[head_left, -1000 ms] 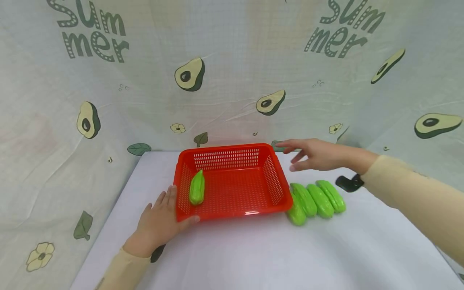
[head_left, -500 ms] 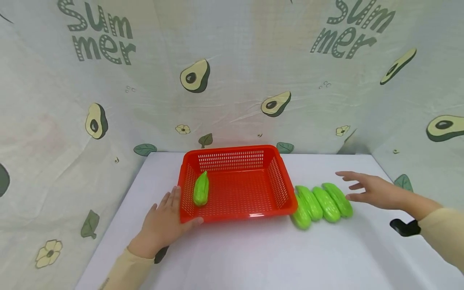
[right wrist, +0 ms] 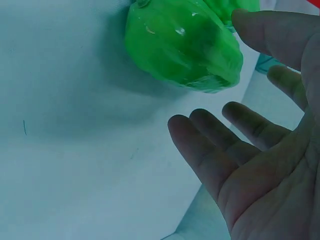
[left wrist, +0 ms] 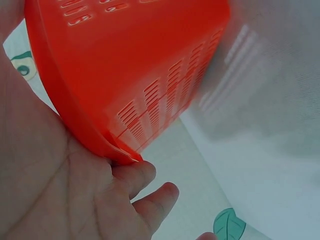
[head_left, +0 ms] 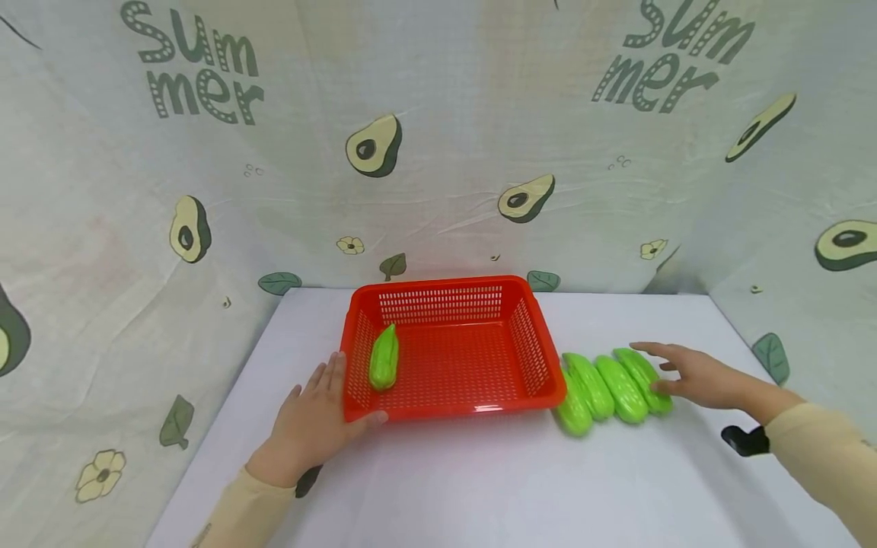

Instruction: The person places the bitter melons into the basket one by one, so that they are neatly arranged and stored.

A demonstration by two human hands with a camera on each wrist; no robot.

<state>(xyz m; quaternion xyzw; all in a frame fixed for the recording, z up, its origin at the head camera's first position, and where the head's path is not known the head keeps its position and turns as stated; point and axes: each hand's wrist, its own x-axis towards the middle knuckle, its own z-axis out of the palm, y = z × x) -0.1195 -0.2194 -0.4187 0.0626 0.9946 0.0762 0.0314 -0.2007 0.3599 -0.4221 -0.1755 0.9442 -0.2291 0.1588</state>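
A red plastic basket [head_left: 459, 358] with slotted walls stands on the white table. Inside, near its left wall, lies a bright green gourd-like vegetable [head_left: 384, 359]. My left hand [head_left: 308, 422] rests against the basket's front left corner, fingers straight along the left rim and thumb by the front rim. To the right, my right hand [head_left: 706, 378] hovers with spread fingers by the outermost green vegetable [head_left: 642, 373] of a row. In the right wrist view, that glossy vegetable [right wrist: 180, 45] lies between thumb and fingers, with a gap to the fingers. It is not gripped.
Several similar green vegetables [head_left: 622, 390] lie side by side, the leftmost one [head_left: 574, 411] close against the basket's right front corner and partly hidden by it. A printed cloth [head_left: 445, 152] with avocados hangs behind and at the sides of the table [head_left: 479, 487].
My right hand has come from above the basket's right rim, out to the right and down to the outermost vegetable. My left hand stays at the basket. The head view has shifted slightly.
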